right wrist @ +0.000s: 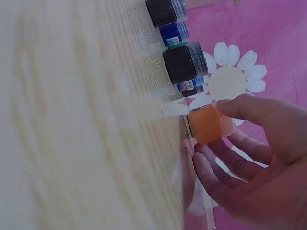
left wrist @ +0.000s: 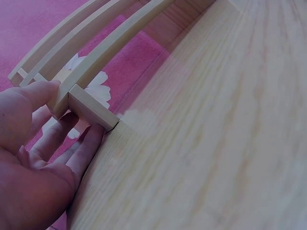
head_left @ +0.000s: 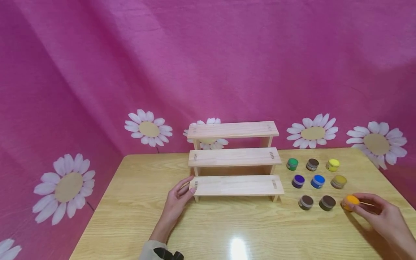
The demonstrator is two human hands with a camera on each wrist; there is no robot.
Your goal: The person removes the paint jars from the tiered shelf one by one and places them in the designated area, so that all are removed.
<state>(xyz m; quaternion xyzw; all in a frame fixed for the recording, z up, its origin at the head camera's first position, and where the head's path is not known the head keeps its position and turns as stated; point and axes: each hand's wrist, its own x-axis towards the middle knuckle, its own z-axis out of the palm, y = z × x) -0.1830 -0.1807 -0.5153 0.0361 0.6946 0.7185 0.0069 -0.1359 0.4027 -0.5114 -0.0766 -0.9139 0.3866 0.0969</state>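
A three-tier wooden display stand (head_left: 234, 157) stands on the table. My left hand (head_left: 177, 198) holds the left end of its lowest step. In the left wrist view, the thumb of the left hand (left wrist: 43, 143) lies on the step's edge (left wrist: 108, 52), and the other fingers are beside the stand's leg (left wrist: 93, 108). Far to the right, my right hand (head_left: 380, 213) pinches an orange paint jar (head_left: 350, 202) between thumb and fingers. In the right wrist view, the right hand (right wrist: 254, 167) has its thumb against the jar (right wrist: 206, 124); whether the jar touches the table is unclear.
Several other paint jars stand in rows right of the stand, among them a green jar (head_left: 292, 164), a blue jar (head_left: 317, 181), a yellow jar (head_left: 333, 165) and a dark brown jar (head_left: 327, 203). A pink cloth with daisies (head_left: 208, 72) hangs behind the wooden table (head_left: 130, 216).
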